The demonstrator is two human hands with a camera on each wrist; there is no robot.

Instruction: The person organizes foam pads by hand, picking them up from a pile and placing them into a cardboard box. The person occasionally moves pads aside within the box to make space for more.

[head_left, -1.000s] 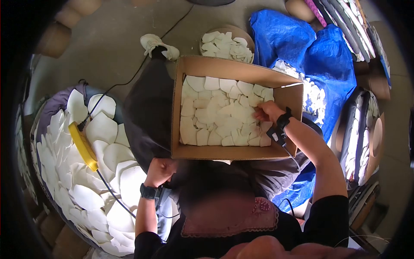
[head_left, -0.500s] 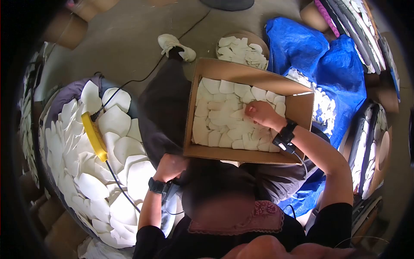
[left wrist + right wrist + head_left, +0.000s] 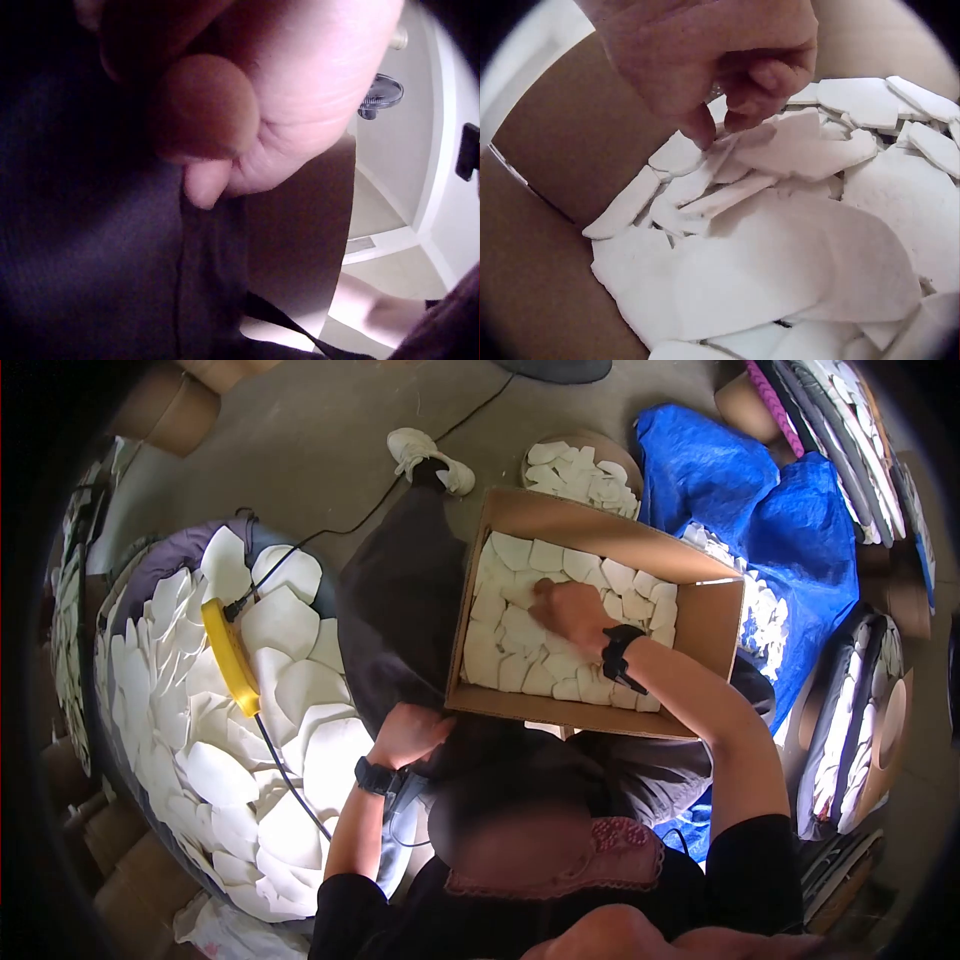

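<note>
An open cardboard box (image 3: 590, 525) sits across the person's lap, its bottom covered with flat, thin white pieces (image 3: 505, 660). Inside it, the right hand (image 3: 572, 612) is over the left part of the layer, back of the hand up. The right wrist view shows the thumb and a finger pinching the end of a narrow white piece (image 3: 697, 180), among overlapping broken-edged pieces. Beside the box's near left corner, the left hand (image 3: 410, 734) rests at the dark clothing (image 3: 97, 247), fingers loosely curled. Nothing shows in it, though part of its palm side is hidden.
At left stands a large container heaped with bigger white pieces (image 3: 225, 772), with a yellow power strip (image 3: 231, 658) and its cable on top. Beyond the box is a round tub of white pieces (image 3: 580, 475). A blue tarp (image 3: 700, 460) and stacked trays (image 3: 850, 710) lie to the right.
The right hand has moved left across the box, from its right side to its left part. The left hand stays beside the near left corner. The head view has shifted slightly.
</note>
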